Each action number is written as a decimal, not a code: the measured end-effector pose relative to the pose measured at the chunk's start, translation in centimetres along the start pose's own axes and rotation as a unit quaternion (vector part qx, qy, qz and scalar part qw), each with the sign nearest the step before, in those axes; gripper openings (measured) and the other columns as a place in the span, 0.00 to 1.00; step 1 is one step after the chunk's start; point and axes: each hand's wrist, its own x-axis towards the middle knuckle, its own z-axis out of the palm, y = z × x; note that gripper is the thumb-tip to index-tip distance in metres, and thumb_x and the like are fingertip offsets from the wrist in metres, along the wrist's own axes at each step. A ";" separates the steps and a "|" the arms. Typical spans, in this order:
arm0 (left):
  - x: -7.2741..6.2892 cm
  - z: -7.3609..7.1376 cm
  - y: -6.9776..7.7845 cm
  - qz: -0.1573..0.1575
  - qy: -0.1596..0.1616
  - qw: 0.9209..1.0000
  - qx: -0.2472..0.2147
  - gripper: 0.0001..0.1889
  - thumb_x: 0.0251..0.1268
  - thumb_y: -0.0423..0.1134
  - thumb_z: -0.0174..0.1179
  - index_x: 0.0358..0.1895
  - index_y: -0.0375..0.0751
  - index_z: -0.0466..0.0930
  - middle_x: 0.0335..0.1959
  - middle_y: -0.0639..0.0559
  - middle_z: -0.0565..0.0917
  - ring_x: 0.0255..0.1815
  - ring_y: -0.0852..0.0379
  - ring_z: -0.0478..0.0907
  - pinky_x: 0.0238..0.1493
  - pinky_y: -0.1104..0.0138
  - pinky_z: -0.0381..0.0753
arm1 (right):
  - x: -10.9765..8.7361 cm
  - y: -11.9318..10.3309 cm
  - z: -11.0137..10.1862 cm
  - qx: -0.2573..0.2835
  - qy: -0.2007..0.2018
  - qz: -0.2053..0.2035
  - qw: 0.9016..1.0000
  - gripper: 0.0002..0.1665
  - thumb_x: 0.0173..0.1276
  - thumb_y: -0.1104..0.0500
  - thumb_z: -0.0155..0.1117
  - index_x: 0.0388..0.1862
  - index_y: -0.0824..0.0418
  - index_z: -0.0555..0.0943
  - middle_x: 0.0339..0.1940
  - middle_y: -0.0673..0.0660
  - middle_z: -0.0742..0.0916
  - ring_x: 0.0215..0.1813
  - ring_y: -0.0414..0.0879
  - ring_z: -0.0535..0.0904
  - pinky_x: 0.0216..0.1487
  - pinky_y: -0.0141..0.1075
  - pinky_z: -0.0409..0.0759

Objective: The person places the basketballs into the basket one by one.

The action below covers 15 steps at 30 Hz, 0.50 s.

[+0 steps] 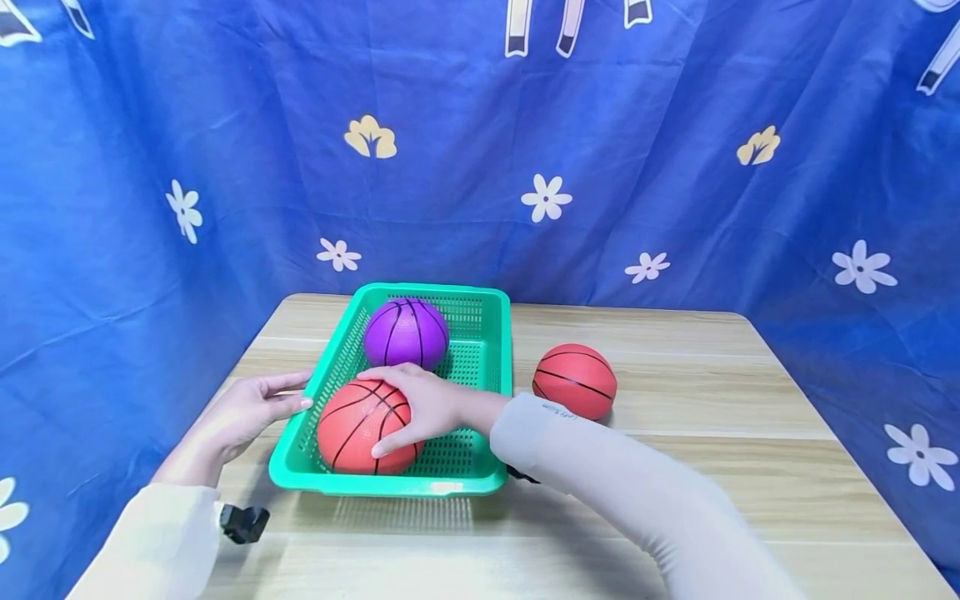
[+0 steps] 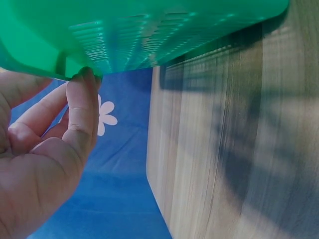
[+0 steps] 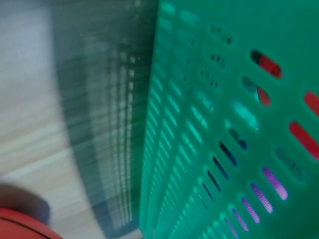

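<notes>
A green slotted plastic basket (image 1: 390, 485) is on the wooden table, holding two toy basketballs. The near ball is orange-red (image 1: 360, 433) with black lines; behind it sits a purple one (image 1: 407, 333). My right hand (image 1: 423, 408) reaches over the basket's right side and grips the orange-red ball from above, thumb toward me, fingers over its far side. At the left rim, my left hand (image 1: 251, 412) holds the basket edge, its thumb (image 2: 82, 109) against the rim in the left wrist view. Through the slots of the basket wall (image 3: 199, 124), the right wrist view shows red and purple.
A second orange-red basketball (image 1: 575, 381) lies on the table (image 1: 697, 400) to the right of the basket, beyond my right forearm. Blue cloth (image 1: 450, 208) with white flowers hangs behind the table and along both sides.
</notes>
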 end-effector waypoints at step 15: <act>0.0 0.0 -0.1 0.006 0.003 1.000 0.004 0.32 0.67 0.42 0.60 0.67 0.25 0.63 0.64 0.31 0.68 0.63 0.37 0.66 0.61 0.49 0.69 | 0.3 0.1 0.5 0.028 -0.012 0.003 1.000 0.59 0.51 0.40 0.74 0.76 0.39 0.50 0.69 0.48 0.64 0.68 0.42 0.58 0.52 0.31 0.76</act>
